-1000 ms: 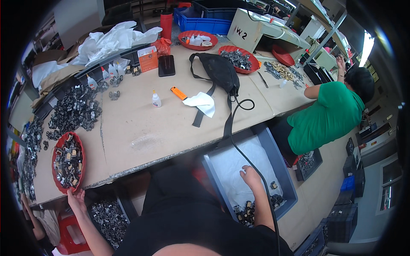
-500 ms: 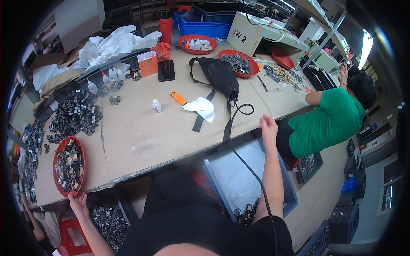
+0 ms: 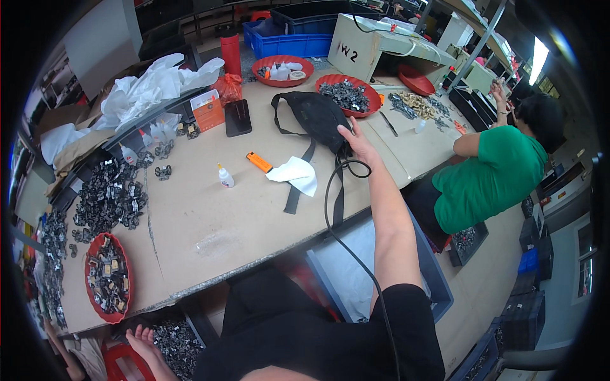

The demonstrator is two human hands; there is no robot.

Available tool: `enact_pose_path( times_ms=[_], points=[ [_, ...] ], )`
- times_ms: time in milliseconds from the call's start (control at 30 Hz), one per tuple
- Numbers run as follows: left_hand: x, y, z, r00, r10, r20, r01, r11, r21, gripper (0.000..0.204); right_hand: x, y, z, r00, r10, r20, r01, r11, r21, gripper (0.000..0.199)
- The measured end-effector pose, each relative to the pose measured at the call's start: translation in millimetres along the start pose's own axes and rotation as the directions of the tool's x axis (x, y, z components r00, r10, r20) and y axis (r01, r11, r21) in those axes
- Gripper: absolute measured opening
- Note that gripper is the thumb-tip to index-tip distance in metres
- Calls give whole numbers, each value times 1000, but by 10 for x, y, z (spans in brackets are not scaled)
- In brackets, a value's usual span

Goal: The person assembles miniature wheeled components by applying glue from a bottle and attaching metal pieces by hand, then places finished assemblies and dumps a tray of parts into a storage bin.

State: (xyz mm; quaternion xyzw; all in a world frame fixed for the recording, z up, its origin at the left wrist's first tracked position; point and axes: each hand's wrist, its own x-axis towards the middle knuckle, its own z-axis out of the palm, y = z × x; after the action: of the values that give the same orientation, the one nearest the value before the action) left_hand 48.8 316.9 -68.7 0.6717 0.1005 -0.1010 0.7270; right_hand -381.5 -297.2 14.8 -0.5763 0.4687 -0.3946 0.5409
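My right hand (image 3: 361, 141) reaches over the table to the right end of a black waist bag (image 3: 314, 114), fingers stretched and apart. Whether it touches the bag is unclear. A black cable (image 3: 343, 244) runs close by my right forearm. Below the table's front edge at the left, my left hand (image 3: 145, 343) is open and holds nothing. Just above it, a red scalloped basket (image 3: 130, 279) full of small black and tan metal parts stands on the table's left corner, apart from my fingers.
Heaped dark metal parts (image 3: 111, 197) lie at the left. A glue bottle (image 3: 225, 176), an orange-handled tool (image 3: 258, 162), white paper (image 3: 295, 174) and a phone (image 3: 238, 119) lie mid-table. A grey-blue bin (image 3: 438, 279) stands below. A co-worker in green (image 3: 492, 181) is at the right.
My right hand has moved forward and left, from the table's edge to the waist bag. My left hand has let go of the red basket's rim and dropped away from it.
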Motion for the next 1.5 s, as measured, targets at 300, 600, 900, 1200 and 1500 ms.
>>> enact_pose_path(
  times_ms=[300, 600, 900, 1200, 1500],
  points=[
    [11, -89, 66, 999, -17, -45, 21, 997, 76, 52, 104, -139, 263, 978, -60, 201, 81, 992, -97, 91],
    [-80, -95, 247, 1000, 14, -23, -11, 993, 118, 45, 389, 8, 779, 951, -170, 258, 218, 961, -168, 92],
    [-217, 41, 264, 978, 195, -78, -185, 975, 122, 34, 77, 111, 244, 998, -52, 22, 55, 992, -117, 78],
    [-937, 171, 80, 904, 417, 92, -428, 881, 203, 26, -1532, 161, -246, 969, -170, -180, 173, 985, 4, 34],
    [-1019, -56, 66, 898, 352, 264, -384, 920, 81, 22, -3253, 1033, -299, 986, 108, -130, -122, 987, -105, 20]
  ],
)
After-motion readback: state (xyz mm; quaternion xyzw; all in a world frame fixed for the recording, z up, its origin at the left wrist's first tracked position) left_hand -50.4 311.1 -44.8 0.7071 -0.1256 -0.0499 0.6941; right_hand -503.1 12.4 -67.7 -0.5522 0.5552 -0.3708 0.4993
